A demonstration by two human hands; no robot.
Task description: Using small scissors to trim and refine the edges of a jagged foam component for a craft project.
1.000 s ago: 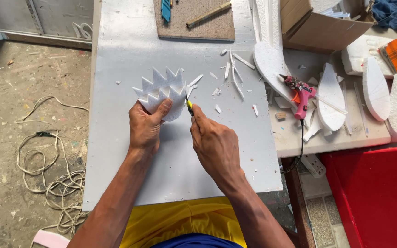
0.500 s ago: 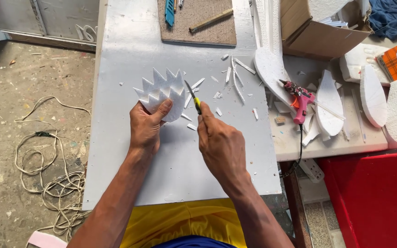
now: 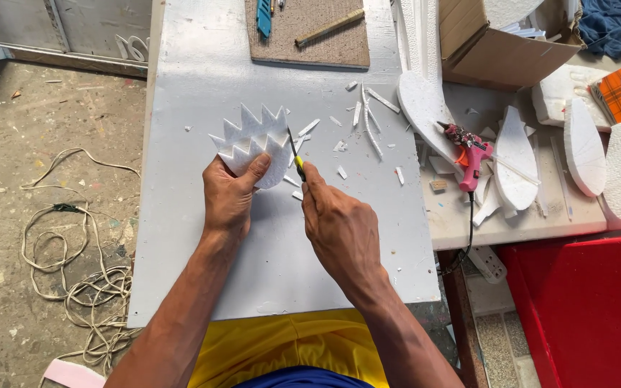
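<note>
Knife handle (image 3: 301, 167) perhaps hidden in fist (image 3: 339, 226)

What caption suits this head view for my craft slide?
Left hand holds a spiky foam piece; right hand trims it with a knife.

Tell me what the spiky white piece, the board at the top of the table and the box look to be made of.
Spiky white piece: probably polystyrene foam, matte and thick-edged, with white offcuts around it. Board: speckled brown, rough, perhaps cork or fibreboard. Box: brown cardboard, dull, with folded flaps.
</note>
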